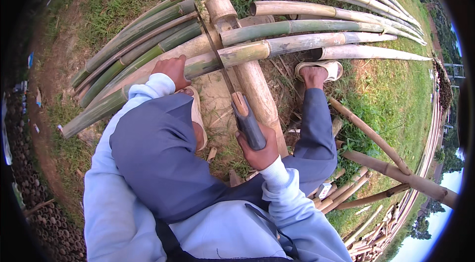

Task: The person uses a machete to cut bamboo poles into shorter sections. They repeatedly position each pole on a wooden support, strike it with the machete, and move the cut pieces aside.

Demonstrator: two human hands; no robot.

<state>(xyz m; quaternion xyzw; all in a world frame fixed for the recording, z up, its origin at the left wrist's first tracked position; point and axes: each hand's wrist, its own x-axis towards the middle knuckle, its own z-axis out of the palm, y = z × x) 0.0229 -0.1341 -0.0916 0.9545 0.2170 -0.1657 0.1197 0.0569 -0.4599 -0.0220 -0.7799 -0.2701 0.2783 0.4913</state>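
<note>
In my right hand (261,149) is a handsaw, its dark grey and wooden handle (252,132) gripped between my legs. The long narrow blade (213,44) points away and to the left. It crosses a greenish-tan bamboo pole (247,53) near its middle; how deep it sits in the pole, I cannot tell. My left hand (173,70) grips the same pole to the left of the blade. This pole lies across a thick bamboo log (257,91) that runs from beside my right hand toward the far side.
Green cut bamboo lengths (141,27) lie at the left. Long poles (316,26) stretch to the far right. My sandalled feet (319,70) stand either side of the log. A bamboo frame (391,170) is at right, and stacked bamboo (47,227) at lower left.
</note>
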